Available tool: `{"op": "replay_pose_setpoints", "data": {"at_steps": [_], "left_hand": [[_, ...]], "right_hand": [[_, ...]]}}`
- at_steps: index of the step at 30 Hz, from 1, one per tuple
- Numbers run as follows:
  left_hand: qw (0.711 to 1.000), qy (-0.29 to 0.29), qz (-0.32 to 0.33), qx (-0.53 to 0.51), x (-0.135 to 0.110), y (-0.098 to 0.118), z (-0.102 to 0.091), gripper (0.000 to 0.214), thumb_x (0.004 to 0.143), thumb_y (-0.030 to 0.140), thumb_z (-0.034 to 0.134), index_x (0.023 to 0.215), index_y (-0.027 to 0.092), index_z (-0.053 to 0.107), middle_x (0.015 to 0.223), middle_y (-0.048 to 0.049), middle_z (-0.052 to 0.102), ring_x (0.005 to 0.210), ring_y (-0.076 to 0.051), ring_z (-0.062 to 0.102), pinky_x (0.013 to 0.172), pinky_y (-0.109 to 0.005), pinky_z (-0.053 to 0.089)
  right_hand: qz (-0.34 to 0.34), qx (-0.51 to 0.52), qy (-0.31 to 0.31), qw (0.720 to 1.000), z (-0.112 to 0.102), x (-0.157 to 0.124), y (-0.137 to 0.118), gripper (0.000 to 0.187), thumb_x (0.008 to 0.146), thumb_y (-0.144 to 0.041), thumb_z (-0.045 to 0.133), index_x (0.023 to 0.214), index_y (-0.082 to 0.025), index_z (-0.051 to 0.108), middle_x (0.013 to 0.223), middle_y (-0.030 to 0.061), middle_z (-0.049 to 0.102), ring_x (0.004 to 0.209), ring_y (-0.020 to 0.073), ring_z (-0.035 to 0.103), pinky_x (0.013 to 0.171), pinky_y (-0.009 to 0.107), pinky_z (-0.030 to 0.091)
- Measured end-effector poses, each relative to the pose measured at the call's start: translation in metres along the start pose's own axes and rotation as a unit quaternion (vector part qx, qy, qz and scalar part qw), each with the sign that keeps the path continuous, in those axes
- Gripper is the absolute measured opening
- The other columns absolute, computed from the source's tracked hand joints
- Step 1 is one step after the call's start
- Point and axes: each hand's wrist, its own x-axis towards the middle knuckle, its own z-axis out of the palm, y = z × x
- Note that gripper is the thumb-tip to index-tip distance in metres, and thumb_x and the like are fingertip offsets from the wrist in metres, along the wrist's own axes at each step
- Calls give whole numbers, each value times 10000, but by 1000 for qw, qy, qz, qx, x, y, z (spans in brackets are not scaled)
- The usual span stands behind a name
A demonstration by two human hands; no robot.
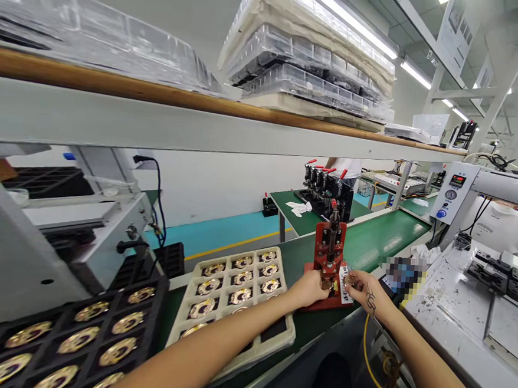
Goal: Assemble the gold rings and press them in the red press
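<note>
A red toggle-clamp fixture (329, 252) stands on the green conveyor belt (371, 240). My left hand (309, 289) rests against the fixture's base at its left, fingers curled by a small gold part (326, 285) on the base. My right hand (365, 289) reaches in from the right and pinches a round gold ring part (349, 279) at the fixture's front. Left of the fixture lies a beige tray (235, 287) with several gold rings in its pockets.
A black tray (71, 340) of several gold rings sits at lower left. A grey machine (38, 232) stands at left, a white bench (467, 315) with a controller box (454, 193) at right. Stacked clear trays (312, 62) fill the shelf overhead. Another clamp fixture (325, 190) and a person in white are farther back.
</note>
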Motion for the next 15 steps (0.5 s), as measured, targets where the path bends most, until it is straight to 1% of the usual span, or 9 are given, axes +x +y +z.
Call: {"op": "replay_pose_setpoints", "data": {"at_steps": [2, 4, 5, 7, 10, 11, 13, 15], "left_hand": [[1000, 10, -10, -5, -10, -1, -8, 170, 893, 286, 792, 904, 142, 703, 750, 29, 646, 691, -165, 630, 670, -292, 514], [999, 24, -24, -11, -26, -2, -25, 152, 801, 246, 807, 852, 151, 699, 629, 59, 562, 603, -150, 560, 598, -270, 427], [999, 33, -29, -15, -36, -4, -36, 156, 778, 252, 797, 860, 157, 704, 612, 65, 541, 590, -150, 542, 583, -268, 401], [997, 61, -31, -22, -58, -6, -63, 209, 775, 302, 763, 931, 172, 715, 686, 47, 579, 637, -164, 555, 605, -273, 408], [993, 111, -28, -41, -91, -7, -102, 280, 808, 383, 715, 1011, 191, 707, 943, -24, 666, 808, -194, 604, 729, -299, 480], [990, 119, -32, -63, -101, -6, -112, 287, 812, 397, 716, 1015, 195, 697, 988, -35, 673, 840, -197, 613, 761, -307, 494], [982, 120, -53, -135, -119, -3, -127, 300, 806, 414, 741, 1007, 205, 664, 926, -15, 672, 809, -187, 627, 759, -309, 511], [965, 114, -77, -225, -135, 1, -136, 352, 782, 420, 789, 1014, 216, 620, 814, 31, 641, 736, -171, 638, 726, -306, 527]], "right_hand": [[-6, 4, -25, 1000, 9, 7, 2, 220, 944, -296, 693, 1123, -171, 724, 902, 24, 697, 715, 160, 611, 673, 286, 502], [-17, 3, -49, 999, 17, 16, 2, 214, 955, -324, 722, 1104, -171, 721, 929, 24, 695, 769, 167, 633, 718, 303, 527], [-24, 1, -60, 998, 21, 21, 2, 223, 963, -347, 734, 1096, -169, 715, 964, 29, 697, 811, 175, 649, 755, 323, 546], [-36, -4, -84, 996, 27, 29, 0, 252, 987, -390, 737, 1091, -163, 704, 1046, 42, 705, 901, 196, 679, 822, 374, 579], [-48, -4, -122, 991, 34, 39, -6, 274, 1029, -406, 701, 1158, -164, 700, 1153, 63, 721, 976, 213, 711, 872, 415, 611], [-50, -1, -130, 990, 36, 41, -9, 280, 1032, -404, 698, 1178, -166, 701, 1170, 67, 726, 986, 215, 717, 880, 419, 614], [-49, 5, -133, 990, 38, 43, -16, 268, 990, -401, 747, 1136, -177, 728, 1137, 65, 749, 996, 228, 723, 895, 414, 606], [-42, 9, -119, 992, 36, 42, -23, 240, 883, -389, 841, 998, -193, 764, 1029, 56, 774, 990, 250, 721, 891, 388, 583]]}}
